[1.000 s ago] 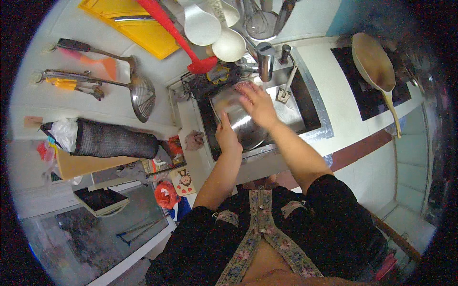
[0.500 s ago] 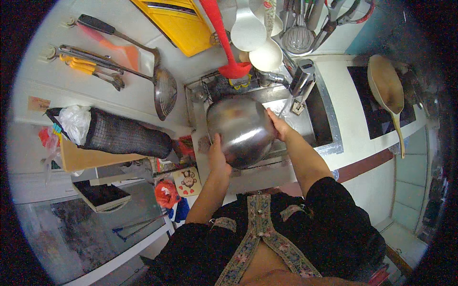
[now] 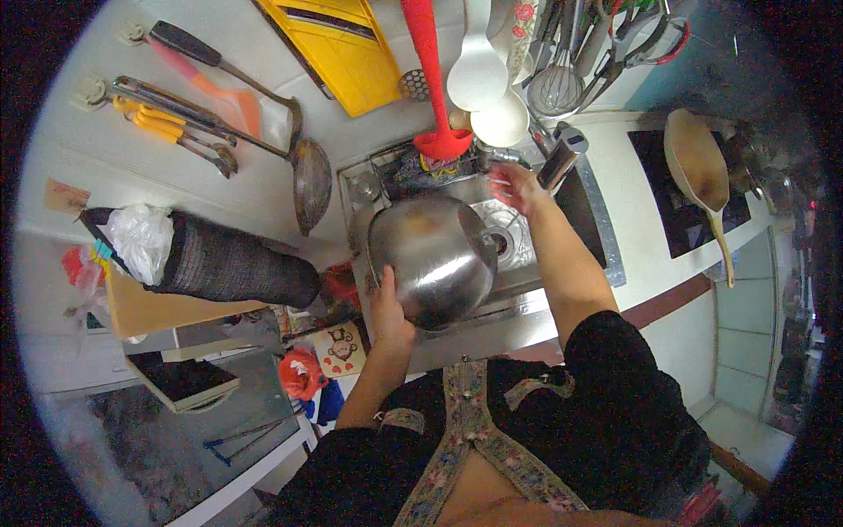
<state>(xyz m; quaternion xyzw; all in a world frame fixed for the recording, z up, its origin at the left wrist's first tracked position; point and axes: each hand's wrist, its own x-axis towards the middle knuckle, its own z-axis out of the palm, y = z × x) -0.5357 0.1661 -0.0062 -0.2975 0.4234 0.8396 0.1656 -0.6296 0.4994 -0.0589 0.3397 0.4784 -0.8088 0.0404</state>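
Over the left side of the sink [image 3: 518,283] rests a big round steel bowl [image 3: 439,272], its curved, shiny outer side facing me and a brownish smudge near the top. My left hand [image 3: 391,312] grips its near left side, thumb along the metal and fingers hidden behind. Apart from the bowl, my right hand [image 3: 518,186] reaches to the far side of the sink, beside the chrome faucet [image 3: 562,156]. Its fingers are smeared by motion, and whether they hold anything does not show. The round drain [image 3: 500,244] lies in view below that hand.
A red ladle [image 3: 442,140], white spoons [image 3: 479,79] and a whisk [image 3: 556,90] hang above the sink's back. On the left wall hangs a strainer ladle [image 3: 311,184], above a black mesh bag [image 3: 233,259]. A frying pan [image 3: 698,162] sits on the cooktop at right.
My right hand has let go of the bowl and moved away toward the back of the sink by the faucet. The bowl, still in my left hand, has shifted slightly left and nearer.
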